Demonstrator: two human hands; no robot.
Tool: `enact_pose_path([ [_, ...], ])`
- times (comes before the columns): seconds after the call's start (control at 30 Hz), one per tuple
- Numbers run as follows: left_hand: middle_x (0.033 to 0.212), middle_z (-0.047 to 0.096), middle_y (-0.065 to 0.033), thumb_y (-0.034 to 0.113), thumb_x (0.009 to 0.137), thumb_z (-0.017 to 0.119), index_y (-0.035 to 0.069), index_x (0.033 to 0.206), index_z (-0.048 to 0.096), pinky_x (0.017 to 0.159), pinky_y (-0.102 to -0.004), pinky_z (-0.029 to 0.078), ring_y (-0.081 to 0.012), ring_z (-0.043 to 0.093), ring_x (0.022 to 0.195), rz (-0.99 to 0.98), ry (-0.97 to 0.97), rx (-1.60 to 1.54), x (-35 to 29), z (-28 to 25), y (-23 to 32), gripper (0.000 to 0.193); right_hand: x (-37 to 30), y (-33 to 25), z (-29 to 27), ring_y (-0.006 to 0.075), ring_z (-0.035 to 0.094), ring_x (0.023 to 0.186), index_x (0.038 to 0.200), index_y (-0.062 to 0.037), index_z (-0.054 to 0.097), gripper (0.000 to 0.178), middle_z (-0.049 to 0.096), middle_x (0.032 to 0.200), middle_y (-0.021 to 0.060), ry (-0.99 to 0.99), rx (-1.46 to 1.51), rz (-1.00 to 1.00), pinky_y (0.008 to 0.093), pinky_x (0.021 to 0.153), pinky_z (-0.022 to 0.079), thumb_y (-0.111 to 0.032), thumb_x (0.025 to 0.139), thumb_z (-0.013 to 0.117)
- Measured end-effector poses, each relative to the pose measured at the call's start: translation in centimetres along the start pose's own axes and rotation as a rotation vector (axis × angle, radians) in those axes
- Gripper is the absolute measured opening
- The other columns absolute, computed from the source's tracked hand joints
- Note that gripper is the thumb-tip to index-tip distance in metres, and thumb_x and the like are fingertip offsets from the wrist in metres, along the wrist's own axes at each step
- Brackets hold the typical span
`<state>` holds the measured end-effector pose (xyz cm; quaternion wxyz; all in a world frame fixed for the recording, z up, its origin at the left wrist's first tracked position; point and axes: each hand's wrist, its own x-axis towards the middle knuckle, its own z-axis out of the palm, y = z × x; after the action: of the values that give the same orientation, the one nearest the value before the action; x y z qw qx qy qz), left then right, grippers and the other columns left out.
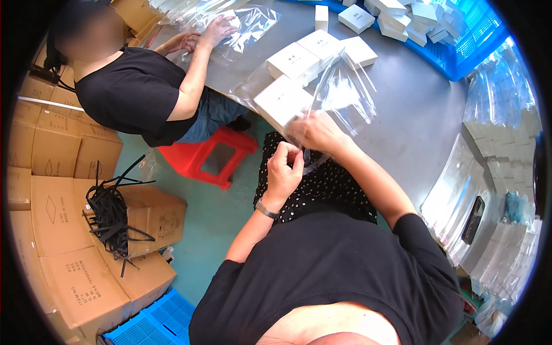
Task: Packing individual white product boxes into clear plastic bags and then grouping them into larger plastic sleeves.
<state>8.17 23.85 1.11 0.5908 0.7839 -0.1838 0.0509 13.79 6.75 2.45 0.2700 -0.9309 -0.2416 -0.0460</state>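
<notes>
A clear plastic bag [348, 95] lies loosely over and beside several white boxes at the near edge of the grey table. The closest white box [283, 102] sits at the table's corner, and film seems to wrap it. My right hand [318, 134] is closed on the gathered plastic just in front of that box. Lower and to the left, past the table edge, my left hand [284, 171] pinches with thumb and forefinger at the bag's edge. The fingertips partly hide the film between the two hands.
Across the left side, a co-worker's hands [215, 34] handle clear film on the grey table [402, 109]. A blue crate [460, 57] holds small white boxes. Stacked plastic packs [500, 115] line the right. A red stool [210, 158], cartons [63, 213] and black straps [112, 218] occupy the left.
</notes>
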Motion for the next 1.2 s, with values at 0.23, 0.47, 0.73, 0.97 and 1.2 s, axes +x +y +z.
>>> enact_pose_path([
  [0.23, 0.069, 0.058, -0.0037, -0.002, 0.087, 0.066, 0.003, 0.086, 0.052, 0.057, -0.0271, 0.048, -0.0100, 0.057, 0.061, 0.000, 0.073, 0.056, -0.5, -1.5, -0.8, 0.014, 3.5, -1.5, 3.1, 0.0346, 0.068, 0.086, 0.110, -0.0118, 0.060, 0.027, 0.065, 0.104, 0.0125, 0.209, 0.014, 0.060, 0.0460, 0.070, 0.055, -0.011, 0.083, 0.062],
  [0.47, 0.073, 0.059, -0.0023, -0.001, 0.088, 0.066, 0.001, 0.088, 0.052, 0.061, -0.0261, 0.049, -0.0080, 0.056, 0.065, 0.048, 0.022, 0.156, 1.8, -1.4, 0.3, 0.014, 4.2, -0.1, 2.9, 0.0335, 0.063, 0.099, 0.124, -0.0088, 0.056, 0.042, 0.060, 0.118, 0.0128, 0.125, -0.018, -0.112, 0.0406, 0.079, 0.054, -0.014, 0.083, 0.060],
  [0.73, 0.075, 0.064, -0.0014, 0.010, 0.089, 0.069, 0.000, 0.090, 0.061, 0.063, -0.0227, 0.049, -0.0055, 0.059, 0.070, -0.138, -0.113, -0.206, 7.6, -6.9, -0.2, 0.013, -2.8, 5.3, -16.7, 0.0185, 0.068, 0.098, 0.117, 0.0000, 0.067, 0.035, 0.072, 0.109, 0.0105, -0.205, 0.876, -0.128, 0.0339, 0.085, 0.054, -0.021, 0.089, 0.069],
  [0.97, 0.098, 0.069, -0.0165, 0.030, 0.081, 0.075, -0.001, 0.113, 0.060, 0.084, -0.0398, 0.053, -0.0310, 0.067, 0.090, 0.396, -0.008, 0.420, 32.3, 5.0, 1.0, 0.047, 2.4, 19.3, -14.0, 0.0344, 0.014, 0.151, 0.154, -0.0357, 0.028, 0.102, 0.021, 0.163, 0.0068, -0.116, -0.425, 0.404, 0.0658, 0.114, 0.023, -0.045, 0.066, 0.079],
  [1.2, 0.114, 0.069, -0.0211, 0.043, 0.072, 0.081, -0.003, 0.132, 0.047, 0.092, -0.0411, 0.054, -0.0334, 0.068, 0.104, 0.013, -0.380, 0.844, 40.6, 14.7, -2.2, 0.083, -2.3, 14.1, -12.7, 0.0386, 0.034, 0.137, 0.148, -0.0245, 0.041, 0.098, 0.040, 0.146, 0.0149, 0.010, -0.335, 0.378, 0.0510, 0.102, 0.047, -0.027, 0.059, 0.082],
])
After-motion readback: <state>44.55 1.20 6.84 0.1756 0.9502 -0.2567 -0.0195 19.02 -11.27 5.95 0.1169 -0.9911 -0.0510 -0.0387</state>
